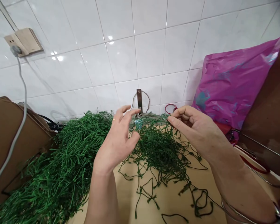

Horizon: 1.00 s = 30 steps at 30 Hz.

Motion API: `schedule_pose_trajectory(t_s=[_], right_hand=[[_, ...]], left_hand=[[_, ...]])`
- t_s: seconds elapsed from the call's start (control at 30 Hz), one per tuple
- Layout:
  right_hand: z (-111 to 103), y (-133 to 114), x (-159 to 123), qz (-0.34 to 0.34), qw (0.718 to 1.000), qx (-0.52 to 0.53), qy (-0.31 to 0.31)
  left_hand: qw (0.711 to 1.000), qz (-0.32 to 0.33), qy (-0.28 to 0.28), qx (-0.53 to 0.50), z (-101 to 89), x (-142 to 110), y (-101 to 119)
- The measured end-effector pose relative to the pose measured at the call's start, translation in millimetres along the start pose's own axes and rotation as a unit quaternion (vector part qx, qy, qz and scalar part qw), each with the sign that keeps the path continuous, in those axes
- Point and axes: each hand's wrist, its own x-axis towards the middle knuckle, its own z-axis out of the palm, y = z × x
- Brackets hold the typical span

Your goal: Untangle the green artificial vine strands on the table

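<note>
My left hand [118, 138] hovers over the near left side of a loose tangle of dark green knotted cords [163, 149], its fingers apart and nothing visible between them. Just beyond its fingertips lies a small shiny bit of clear bluish plastic [138, 123]. At the tangle's far right, my right hand [196, 126] pinches a thin green cord [168, 117] between thumb and index finger. The remaining fingers of that hand are curled. To the left spreads a thick heap of brighter green cords [83, 133], partly hidden by my left forearm.
A tan work surface [128, 199] carries stray cords near its front. Behind stands a tiled wall [151, 53] with a brown strap [139, 99]. A purple plastic bag [230, 84] leans at right. Cardboard [18, 130] and a white cable [25, 102] from a socket [20, 42] are at left.
</note>
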Motion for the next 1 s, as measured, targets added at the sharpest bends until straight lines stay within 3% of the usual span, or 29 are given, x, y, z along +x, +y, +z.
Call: schedule_pose_trajectory(t_s=[0.13, 0.37, 0.5, 0.67, 0.83, 1.0], right_hand=[[7, -5, -3, -0.020, 0.999, -0.029, 0.006], [14, -12, -11, -0.027, 0.999, 0.008, -0.040], [22, -15, -15, 0.002, 0.990, 0.126, -0.069], [30, -13, -16, 0.062, 0.958, 0.269, -0.081], [27, -10, -13, 0.054, 0.968, 0.230, -0.088], [24, -14, -15, 0.030, 0.963, 0.207, -0.172]], left_hand=[[0.999, 0.018, 0.034, -0.005, 1.5, -4, 18], [0.996, 0.050, -0.067, -0.030, -2.1, 1, 17], [0.995, 0.036, -0.085, -0.040, 3.6, 4, 18], [0.996, 0.062, -0.065, -0.011, 12.1, 6, 17], [0.998, 0.021, -0.052, -0.040, 3.7, 6, 13], [0.998, -0.022, -0.049, -0.045, -5.9, 6, 9]])
